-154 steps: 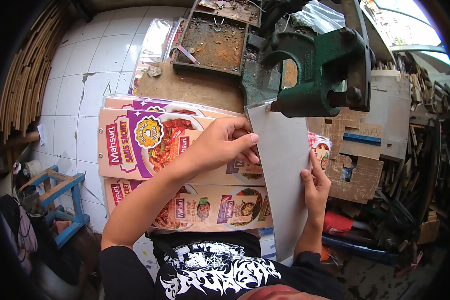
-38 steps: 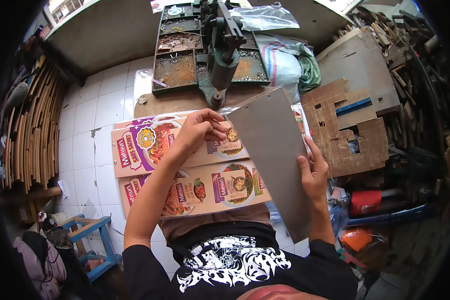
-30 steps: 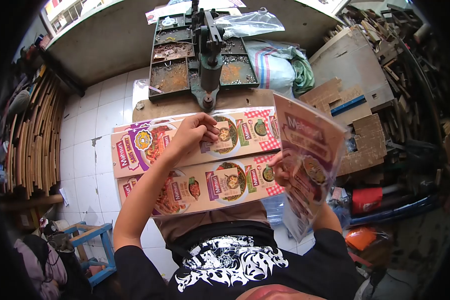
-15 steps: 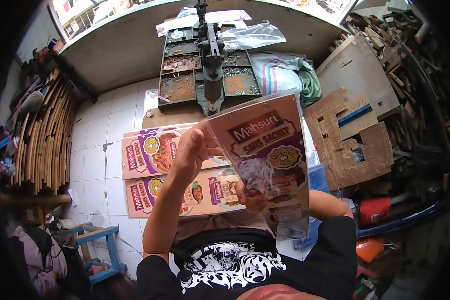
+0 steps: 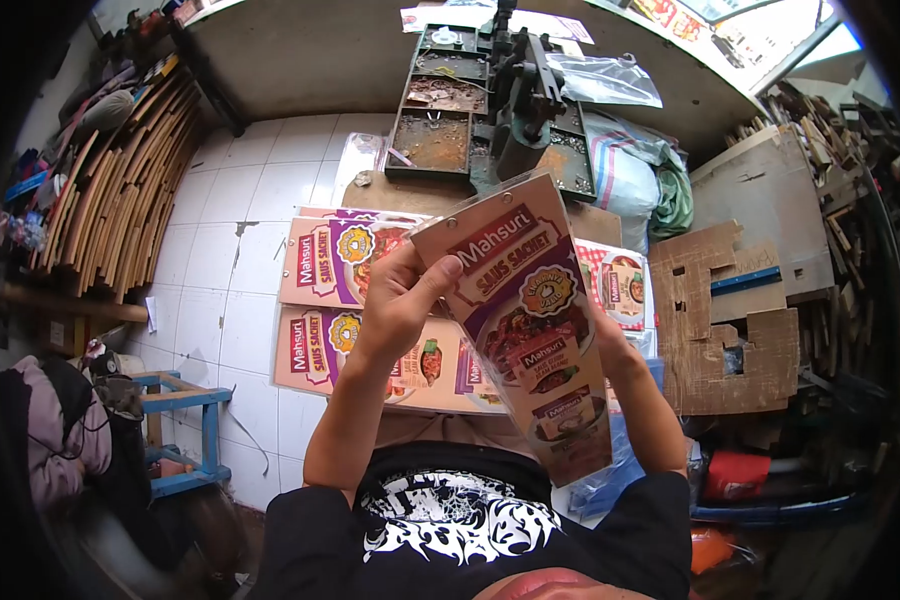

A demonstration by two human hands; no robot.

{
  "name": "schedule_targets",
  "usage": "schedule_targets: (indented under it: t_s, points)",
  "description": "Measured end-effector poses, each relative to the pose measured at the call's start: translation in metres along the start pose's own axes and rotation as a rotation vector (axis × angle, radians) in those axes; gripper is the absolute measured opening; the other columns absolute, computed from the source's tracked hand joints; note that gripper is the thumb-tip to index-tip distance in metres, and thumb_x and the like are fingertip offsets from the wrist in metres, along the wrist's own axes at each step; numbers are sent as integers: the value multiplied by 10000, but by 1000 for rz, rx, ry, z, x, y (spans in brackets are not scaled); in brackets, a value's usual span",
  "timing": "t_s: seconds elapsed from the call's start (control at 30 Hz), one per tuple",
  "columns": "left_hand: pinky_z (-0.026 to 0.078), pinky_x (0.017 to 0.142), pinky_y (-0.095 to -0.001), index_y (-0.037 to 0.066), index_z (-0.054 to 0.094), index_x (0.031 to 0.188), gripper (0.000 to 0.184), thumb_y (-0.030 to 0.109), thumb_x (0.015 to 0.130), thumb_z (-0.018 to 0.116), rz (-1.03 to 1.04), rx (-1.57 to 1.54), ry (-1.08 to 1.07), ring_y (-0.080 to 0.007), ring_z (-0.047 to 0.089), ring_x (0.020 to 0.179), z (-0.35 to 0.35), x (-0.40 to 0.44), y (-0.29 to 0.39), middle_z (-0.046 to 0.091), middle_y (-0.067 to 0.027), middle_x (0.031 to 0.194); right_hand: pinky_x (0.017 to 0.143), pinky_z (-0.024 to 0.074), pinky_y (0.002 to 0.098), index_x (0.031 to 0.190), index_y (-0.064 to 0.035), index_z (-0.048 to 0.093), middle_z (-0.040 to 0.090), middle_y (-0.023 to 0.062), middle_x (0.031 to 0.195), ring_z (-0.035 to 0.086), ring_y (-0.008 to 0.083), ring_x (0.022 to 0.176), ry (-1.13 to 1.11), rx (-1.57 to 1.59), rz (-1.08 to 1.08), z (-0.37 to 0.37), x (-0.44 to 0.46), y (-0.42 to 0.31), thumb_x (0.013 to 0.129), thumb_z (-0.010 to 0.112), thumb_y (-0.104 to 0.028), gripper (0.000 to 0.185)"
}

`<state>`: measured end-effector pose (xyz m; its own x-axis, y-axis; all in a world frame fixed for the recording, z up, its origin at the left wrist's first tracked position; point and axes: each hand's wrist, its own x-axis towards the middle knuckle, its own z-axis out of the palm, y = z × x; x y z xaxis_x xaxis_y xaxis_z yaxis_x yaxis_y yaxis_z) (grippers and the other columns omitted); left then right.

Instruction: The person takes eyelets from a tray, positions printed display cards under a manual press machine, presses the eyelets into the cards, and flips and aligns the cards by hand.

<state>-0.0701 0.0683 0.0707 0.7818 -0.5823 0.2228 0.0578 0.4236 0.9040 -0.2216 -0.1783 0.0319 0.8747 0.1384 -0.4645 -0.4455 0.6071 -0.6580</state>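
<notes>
On my feed, printed sheets (image 5: 304, 351) lie at left. Left hand (image 5: 393, 305) clamps the card (image 5: 532, 340) by its upper left edge, thumb in front. Card's tilted between both hands; I judge it light, springy, slick, creasable: best held by edges. Right hand (image 5: 618, 350) meets its right edge; fingers hidden, can't tell grip.

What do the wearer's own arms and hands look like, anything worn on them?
Left hand and right hand: no gloves, no watch or bracelet visible on either wrist. Forearms uncovered. Short, plain black sleeves end near the elbows, part of a black T-shirt with a jagged white print across the chest. Right fingers are hidden.
</notes>
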Motion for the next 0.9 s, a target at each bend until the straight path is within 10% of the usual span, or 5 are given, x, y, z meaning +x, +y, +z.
schedule_targets:
  t_s: [0.13, 0.3, 0.57, 0.73, 0.9]
  points:
    - [567, 745, -263, -57, 604, 1137, 281, 160, 959, 601, -107, -109, 109, -111, 658, 857, -8, -5, 5, 684, -86, 932, 909, 523, 376, 1329, 18, 512, 646, 155, 1199, 637, 219, 1066, -123, -125, -122, -43, -38, 3, 1024, 364, -501, 620]
    - [573, 753, -273, -69, 555, 1204, 323, 142, 961, 585, -122, -179, 217, -139, 669, 893, -33, -26, 1, 671, -133, 1048, 826, 529, 305, 1241, 20, 582, 668, 82, 969, 657, 160, 894, 555, -542, -587, -35, -91, 20, 1026, 492, -200, 320]
    - [496, 996, -385, -36, 473, 1341, 409, 154, 984, 529, -43, -258, 632, -232, 613, 1135, -132, -119, 15, 607, -143, 1272, 910, 452, 290, 1340, -17, 528, 659, 117, 1128, 611, 156, 1009, 1416, -615, -473, -95, -179, 79, 1038, 423, -407, 505]
    - [538, 953, -391, -6, 506, 1305, 350, 145, 990, 516, -36, -326, 827, -232, 636, 1098, -142, -140, 15, 623, -133, 1243, 925, 442, 291, 1405, 30, 420, 641, 143, 1183, 611, 182, 1063, 929, -229, -553, -56, -154, 66, 1029, 385, -492, 644]
    - [598, 822, -333, 26, 545, 1255, 290, 164, 1002, 516, -15, -291, 774, -194, 678, 993, -129, -104, 17, 669, -108, 1155, 888, 463, 220, 1414, 73, 382, 590, 147, 1253, 587, 130, 1086, 765, -279, -795, -43, -108, 26, 985, 537, -157, 511]
